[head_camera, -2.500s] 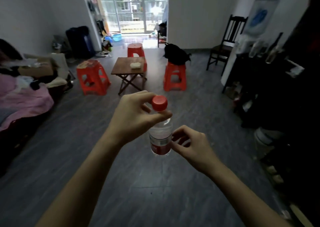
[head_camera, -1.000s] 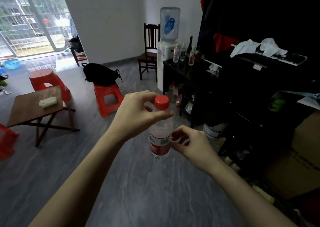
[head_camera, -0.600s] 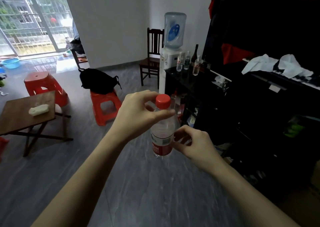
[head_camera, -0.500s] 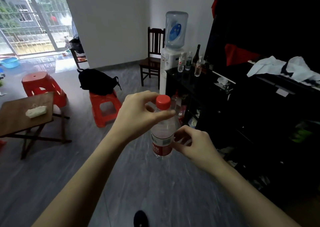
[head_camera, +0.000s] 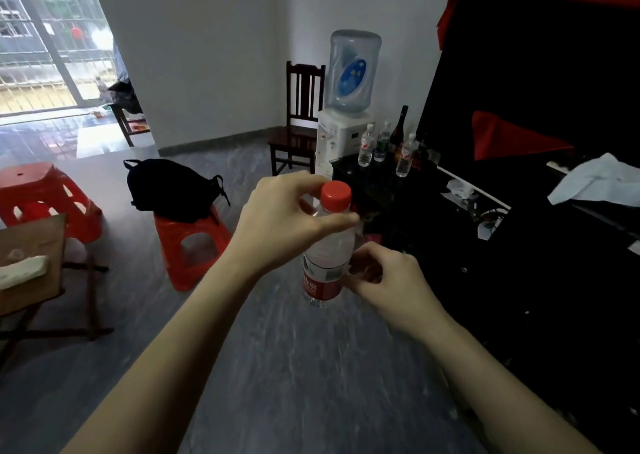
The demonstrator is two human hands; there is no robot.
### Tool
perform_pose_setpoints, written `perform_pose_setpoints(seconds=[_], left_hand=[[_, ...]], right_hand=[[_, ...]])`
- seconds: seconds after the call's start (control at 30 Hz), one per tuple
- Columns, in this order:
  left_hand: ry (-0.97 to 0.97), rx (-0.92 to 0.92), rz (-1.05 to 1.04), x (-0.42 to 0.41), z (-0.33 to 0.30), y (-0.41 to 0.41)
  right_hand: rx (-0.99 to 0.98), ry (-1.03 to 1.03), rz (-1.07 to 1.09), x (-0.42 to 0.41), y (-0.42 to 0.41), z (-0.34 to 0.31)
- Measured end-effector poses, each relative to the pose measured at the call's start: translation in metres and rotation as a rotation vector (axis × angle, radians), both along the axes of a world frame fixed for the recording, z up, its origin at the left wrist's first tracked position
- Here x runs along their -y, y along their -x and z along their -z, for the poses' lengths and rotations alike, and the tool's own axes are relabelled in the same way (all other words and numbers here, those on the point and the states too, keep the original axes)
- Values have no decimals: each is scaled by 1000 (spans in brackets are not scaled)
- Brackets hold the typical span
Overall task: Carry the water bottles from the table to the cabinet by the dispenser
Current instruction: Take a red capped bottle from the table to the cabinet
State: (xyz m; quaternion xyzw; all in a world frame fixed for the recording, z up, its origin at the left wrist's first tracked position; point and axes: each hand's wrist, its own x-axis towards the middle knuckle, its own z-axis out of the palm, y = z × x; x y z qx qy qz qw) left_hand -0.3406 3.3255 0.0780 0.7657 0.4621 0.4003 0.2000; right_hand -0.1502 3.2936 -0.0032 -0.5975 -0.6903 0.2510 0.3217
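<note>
A clear water bottle with a red cap and red label hangs upright in mid-air in front of me. My left hand pinches its neck just under the cap. My right hand holds its lower body from the right. Ahead stands a black cabinet with three water bottles and a dark glass bottle on top. Just behind it is a white water dispenser with a blue jug. The wooden table sits at the left edge with a pale cloth on it.
A red stool carrying a black backpack stands on the floor left of my hands. Another red stool is near the table. A dark wooden chair stands left of the dispenser. Dark furniture with white cloths fills the right side.
My view has turned right and moved nearer the cabinet and dispenser, which look larger now. The table has slid to the left edge. Both hands keep the same hold on the bottle.
</note>
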Motion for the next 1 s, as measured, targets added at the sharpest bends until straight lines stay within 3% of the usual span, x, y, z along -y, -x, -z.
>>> perform_pose_setpoints(seconds=[0.43,0.67,1.0], left_hand=[[45,-18,36,-179,21,-4],[35,-41,85,-312,19,-39],[30,-36,148,-468,5,-80]], right_hand=[[-7,50,33,-168,-4,18],[-97,53,64,-292,-36,18],[-65,67,83,-444,-76,4]])
